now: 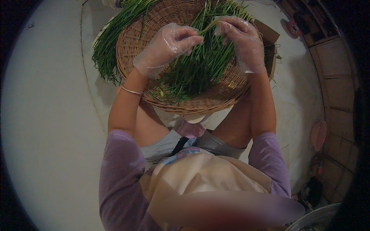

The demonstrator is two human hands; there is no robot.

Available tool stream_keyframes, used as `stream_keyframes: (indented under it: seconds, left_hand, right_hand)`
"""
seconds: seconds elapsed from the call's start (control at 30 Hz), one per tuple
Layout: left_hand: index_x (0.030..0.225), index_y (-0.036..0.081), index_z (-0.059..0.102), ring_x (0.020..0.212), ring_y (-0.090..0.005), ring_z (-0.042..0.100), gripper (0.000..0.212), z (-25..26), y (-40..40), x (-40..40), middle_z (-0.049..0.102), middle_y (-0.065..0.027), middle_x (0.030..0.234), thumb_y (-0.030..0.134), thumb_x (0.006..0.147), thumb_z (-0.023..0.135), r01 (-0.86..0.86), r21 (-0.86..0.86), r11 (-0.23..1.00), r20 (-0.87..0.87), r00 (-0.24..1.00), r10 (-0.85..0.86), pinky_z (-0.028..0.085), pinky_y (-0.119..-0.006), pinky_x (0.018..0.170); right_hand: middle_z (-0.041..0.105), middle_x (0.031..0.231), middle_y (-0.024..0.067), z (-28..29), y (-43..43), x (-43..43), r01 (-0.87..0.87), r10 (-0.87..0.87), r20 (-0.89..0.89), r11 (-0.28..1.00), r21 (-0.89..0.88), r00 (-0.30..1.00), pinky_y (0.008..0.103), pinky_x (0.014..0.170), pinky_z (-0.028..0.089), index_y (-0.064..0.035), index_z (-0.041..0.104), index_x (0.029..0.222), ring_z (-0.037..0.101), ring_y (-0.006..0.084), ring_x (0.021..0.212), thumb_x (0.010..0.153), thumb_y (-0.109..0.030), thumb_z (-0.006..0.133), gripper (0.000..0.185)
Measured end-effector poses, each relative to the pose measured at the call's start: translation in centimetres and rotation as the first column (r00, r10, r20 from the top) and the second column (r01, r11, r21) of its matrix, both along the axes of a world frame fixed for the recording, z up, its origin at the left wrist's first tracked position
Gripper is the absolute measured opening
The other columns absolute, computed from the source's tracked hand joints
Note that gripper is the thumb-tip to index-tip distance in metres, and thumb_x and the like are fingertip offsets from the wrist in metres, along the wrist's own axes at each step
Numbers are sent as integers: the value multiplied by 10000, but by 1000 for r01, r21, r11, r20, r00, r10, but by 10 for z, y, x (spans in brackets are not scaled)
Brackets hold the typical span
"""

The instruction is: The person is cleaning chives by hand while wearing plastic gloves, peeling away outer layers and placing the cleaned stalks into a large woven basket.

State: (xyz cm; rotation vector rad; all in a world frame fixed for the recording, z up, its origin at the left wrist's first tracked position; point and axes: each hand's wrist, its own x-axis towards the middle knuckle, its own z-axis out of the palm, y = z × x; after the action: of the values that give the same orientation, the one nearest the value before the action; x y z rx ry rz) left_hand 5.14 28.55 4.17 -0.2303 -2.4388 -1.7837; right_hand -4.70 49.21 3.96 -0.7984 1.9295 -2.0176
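Both hands wear clear plastic gloves and are raised over a round wicker basket [188, 107]. My left hand [175, 43] pinches one end of a thin yellow-green stalk [210, 26] between thumb and fingers. The other end is pinched by my right hand [240, 37], so the stalk spans the gap between them. Below, a loose heap of long green leafy stalks, like garlic chives [199, 69], lies in the basket, its paler ends towards the far rim.
Another bundle of green stalks [108, 57] hangs beside the basket's left rim. A cardboard box [267, 33] stands behind the right rim, with loose stalks at it. Farther right are a pink round object [318, 135] and a tiled wall [338, 92]. A metal vessel's rim [315, 215] shows lower right.
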Motion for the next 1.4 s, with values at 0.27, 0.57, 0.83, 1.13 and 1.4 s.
stream_keyframes:
  seconds: [0.27,0.57,0.83,1.13,1.4]
  left_hand:
    - [908,4,708,589,-90,536,249,3,2,-1,578,-29,644,252,879,702,-20,-73,997,3,1000,20,437,-260,568]
    - [927,57,696,792,-328,606,254,14,4,10,643,-141,794,304,898,645,-354,-526,773,-432,895,116,480,-419,726]
    - [945,80,688,771,-330,623,204,21,18,23,653,-127,808,268,904,620,-458,-627,630,-531,843,86,493,-450,688]
    - [933,87,668,736,-306,616,115,21,28,24,638,-106,781,188,901,623,-396,-747,534,-493,869,-46,485,-432,646]
    - [969,68,680,788,-314,627,173,17,31,22,663,-121,836,223,908,635,-379,-644,664,-482,876,33,501,-404,691]
  right_hand:
    - [677,965,80,-43,58,-81,219,-173,145,879,-423,974,258,720,510,9,624,1175,617,126,828,951,-126,598,263]
    - [562,1293,204,-15,126,-114,968,-459,-875,248,41,155,392,917,507,-5,608,1225,619,333,1069,895,-280,658,433]
    - [680,960,58,20,13,7,204,-188,-106,964,172,976,277,796,497,-22,665,1108,623,128,876,923,-264,656,304]
    - [661,797,38,18,-6,23,-30,16,70,978,207,997,252,643,490,-2,682,992,591,94,676,927,-242,647,251]
    - [680,804,77,19,5,15,-157,137,155,979,127,978,272,663,518,24,677,927,623,135,685,933,-197,634,226]
